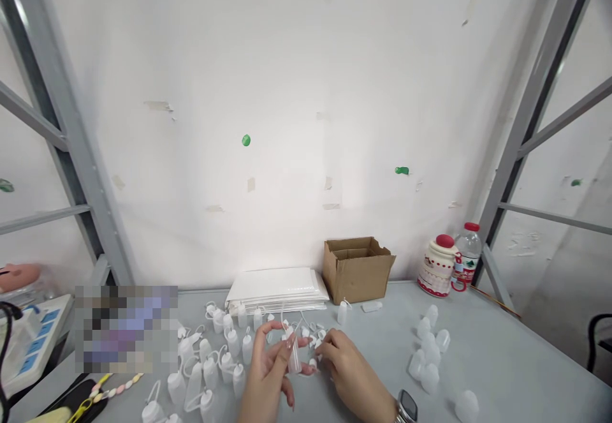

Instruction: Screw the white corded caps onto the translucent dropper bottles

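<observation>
My left hand (266,375) grips a small translucent plastic bottle (295,360) between thumb and fingers, tilted above the table. Close to its right, my right hand (348,367) reaches down with curled fingers at a heap of small white caps with straps (319,332). Its fingertips are pressed together, and whatever is between them is hidden. Left of my hands stand many white squeeze bottles (210,370) with caps and looped straps. Bottles without visible straps (430,348) lie or stand in a group on the right.
A stack of flat white sheets (275,286) lies against the wall beside an open cardboard box (359,276). A decorated jar (437,267) and a clear bottle with a red cap (468,247) stand at the back right. Metal posts flank the grey table (382,333).
</observation>
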The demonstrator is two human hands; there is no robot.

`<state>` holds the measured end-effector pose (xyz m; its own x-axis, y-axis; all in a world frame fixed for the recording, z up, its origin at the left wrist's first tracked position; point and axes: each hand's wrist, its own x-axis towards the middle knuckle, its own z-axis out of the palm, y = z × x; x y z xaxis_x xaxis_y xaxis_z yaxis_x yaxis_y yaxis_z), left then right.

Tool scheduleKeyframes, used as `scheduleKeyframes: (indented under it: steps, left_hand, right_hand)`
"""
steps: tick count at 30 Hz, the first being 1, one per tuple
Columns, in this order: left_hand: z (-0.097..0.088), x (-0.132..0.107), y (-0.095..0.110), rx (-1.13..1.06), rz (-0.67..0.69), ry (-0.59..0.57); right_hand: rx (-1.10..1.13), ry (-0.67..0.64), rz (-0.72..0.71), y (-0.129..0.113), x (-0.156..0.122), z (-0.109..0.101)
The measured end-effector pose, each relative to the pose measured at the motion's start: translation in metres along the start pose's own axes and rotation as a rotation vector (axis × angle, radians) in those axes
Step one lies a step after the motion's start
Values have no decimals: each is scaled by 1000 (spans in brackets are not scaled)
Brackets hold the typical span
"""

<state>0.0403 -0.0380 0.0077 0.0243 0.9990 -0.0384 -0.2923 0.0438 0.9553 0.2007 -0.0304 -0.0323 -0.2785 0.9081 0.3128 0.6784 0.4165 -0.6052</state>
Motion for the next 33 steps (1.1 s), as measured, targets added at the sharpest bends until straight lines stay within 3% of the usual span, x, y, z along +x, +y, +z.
scheduleKeyframes:
  steps: [11, 18, 33]
  left_hand:
    - [2, 0, -9, -20, -31, -77]
    - [-2, 1, -5, 34, 11, -43]
    - [1, 3, -19, 79, 59, -10]
  right_hand:
    - [8, 48, -23, 8, 2, -2]
    - [-12, -19, -26, 9, 3, 3]
    - [-8, 36, 38, 19, 3, 9]
